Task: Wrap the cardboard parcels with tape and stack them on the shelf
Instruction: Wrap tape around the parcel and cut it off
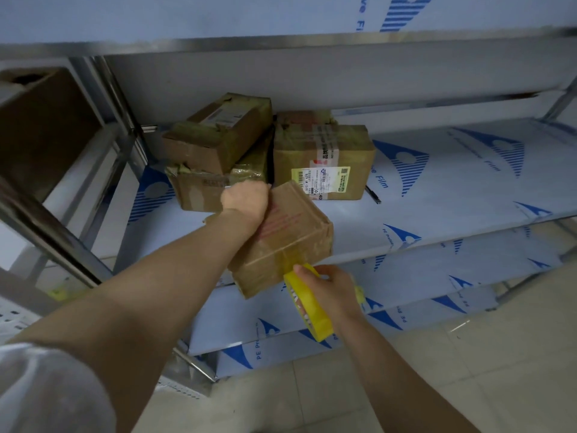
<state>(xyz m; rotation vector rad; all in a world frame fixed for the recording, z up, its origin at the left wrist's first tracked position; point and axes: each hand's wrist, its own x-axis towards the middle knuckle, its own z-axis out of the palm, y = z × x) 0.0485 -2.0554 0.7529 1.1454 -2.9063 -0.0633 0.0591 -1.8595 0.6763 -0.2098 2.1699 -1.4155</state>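
Note:
A brown cardboard parcel (290, 232) is tilted at the front edge of the steel shelf (452, 189). My left hand (245, 200) grips its far top edge and holds it in place. My right hand (331, 287) grips a yellow tape roll (309, 303) just below the parcel's near corner, and a strip of tape runs from the roll up onto the box. Behind it, three taped parcels sit on the shelf: one (218, 132) lies on top of another (206, 189) at the left, and a labelled one (324, 160) stands to the right.
The shelf is covered in white film with blue print, and more such shelves (406, 307) lie below. An upper shelf (281, 45) overhangs. A large open brown box (40, 129) stands on the rack to the left. Tiled floor (468, 370) lies below right.

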